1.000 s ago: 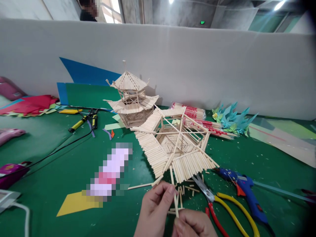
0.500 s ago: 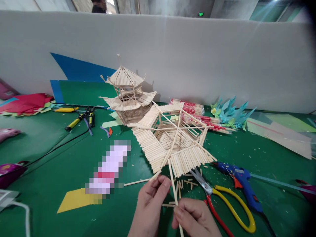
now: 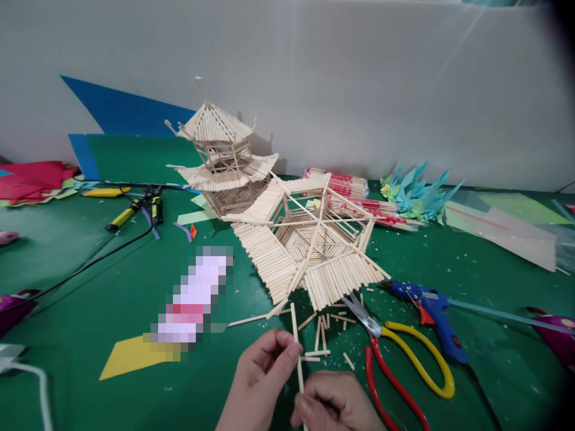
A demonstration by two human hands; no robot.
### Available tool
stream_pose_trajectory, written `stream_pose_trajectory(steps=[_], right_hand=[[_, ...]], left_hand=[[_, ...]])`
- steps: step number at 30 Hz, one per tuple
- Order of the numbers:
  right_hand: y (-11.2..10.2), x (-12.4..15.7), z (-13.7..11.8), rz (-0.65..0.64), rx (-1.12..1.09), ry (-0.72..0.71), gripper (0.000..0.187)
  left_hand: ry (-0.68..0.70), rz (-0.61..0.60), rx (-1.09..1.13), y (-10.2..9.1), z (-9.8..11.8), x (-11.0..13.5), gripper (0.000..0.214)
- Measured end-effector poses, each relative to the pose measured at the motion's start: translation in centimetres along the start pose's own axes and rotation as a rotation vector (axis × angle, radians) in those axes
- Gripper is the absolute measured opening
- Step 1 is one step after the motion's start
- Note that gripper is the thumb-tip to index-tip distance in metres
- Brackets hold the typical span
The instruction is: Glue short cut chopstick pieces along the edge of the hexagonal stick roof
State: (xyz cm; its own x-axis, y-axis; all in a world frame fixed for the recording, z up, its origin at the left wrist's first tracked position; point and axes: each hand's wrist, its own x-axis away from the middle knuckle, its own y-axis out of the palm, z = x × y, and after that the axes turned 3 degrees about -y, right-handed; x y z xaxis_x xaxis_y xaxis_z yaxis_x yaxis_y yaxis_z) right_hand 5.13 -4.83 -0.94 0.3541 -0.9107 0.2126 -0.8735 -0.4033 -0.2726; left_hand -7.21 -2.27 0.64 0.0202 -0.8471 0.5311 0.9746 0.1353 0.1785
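Observation:
A thin wooden stick stands nearly upright between both hands at the bottom middle. My left hand pinches it with thumb and forefinger near its middle. My right hand is closed round its lower end. Just beyond them lies a flat hexagonal roof frame of wooden sticks, partly covered with stick rows. A finished two-tier stick pavilion stands behind it. Several short cut stick pieces lie scattered in front of the frame.
Scissors with red and yellow handles and a blue glue gun lie to the right. Packs of sticks and paper cranes sit near the white partition. Yellow-handled tools, a black cable and coloured paper lie left.
The stick has come away from the roof frame's edge and towards me. Both hands have shifted down and slightly left with it. The camera has tilted down.

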Motion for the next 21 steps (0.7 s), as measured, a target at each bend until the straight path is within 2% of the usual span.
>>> stream_pose_trajectory(steps=[3, 5, 7, 9, 11, 12, 16, 21], right_hand=[[-0.1, 0.1, 1.0, 0.067, 0.06, -0.089, 0.038], [-0.4, 0.3, 1.6, 0.13, 0.116, -0.103, 0.035], [-0.7, 0.6, 2.0, 0.152, 0.148, -0.071, 0.03], [-1.0, 0.9, 2.4, 0.162, 0.149, -0.034, 0.028], [-1.1, 1.1, 2.8, 0.18, 0.146, -0.024, 0.028], [-1.1, 1.2, 3.0, 0.195, 0.148, -0.025, 0.028], [-0.9, 1.4, 3.9, 0.22, 0.153, -0.023, 0.03], [-0.9, 1.6, 3.9, 0.225, 0.188, -0.028, 0.032]], left_hand=[[0.029, -0.001, -0.089, -0.5, 0.0, -0.4, 0.014], [0.114, -0.022, -0.267, -1.1, 0.0, -1.0, 0.017], [0.286, -0.052, -0.596, -1.7, 0.1, -1.8, 0.019], [0.496, -0.06, -1.051, -2.3, 0.1, -2.7, 0.019], [0.617, -0.045, -1.388, -2.7, 0.2, -3.3, 0.021], [0.642, -0.035, -1.478, -2.7, 0.2, -3.5, 0.022], [0.696, -0.012, -1.568, -1.7, 0.1, -3.6, 0.023], [0.797, -0.143, -1.637, 1.3, 0.0, -3.7, 0.026]])
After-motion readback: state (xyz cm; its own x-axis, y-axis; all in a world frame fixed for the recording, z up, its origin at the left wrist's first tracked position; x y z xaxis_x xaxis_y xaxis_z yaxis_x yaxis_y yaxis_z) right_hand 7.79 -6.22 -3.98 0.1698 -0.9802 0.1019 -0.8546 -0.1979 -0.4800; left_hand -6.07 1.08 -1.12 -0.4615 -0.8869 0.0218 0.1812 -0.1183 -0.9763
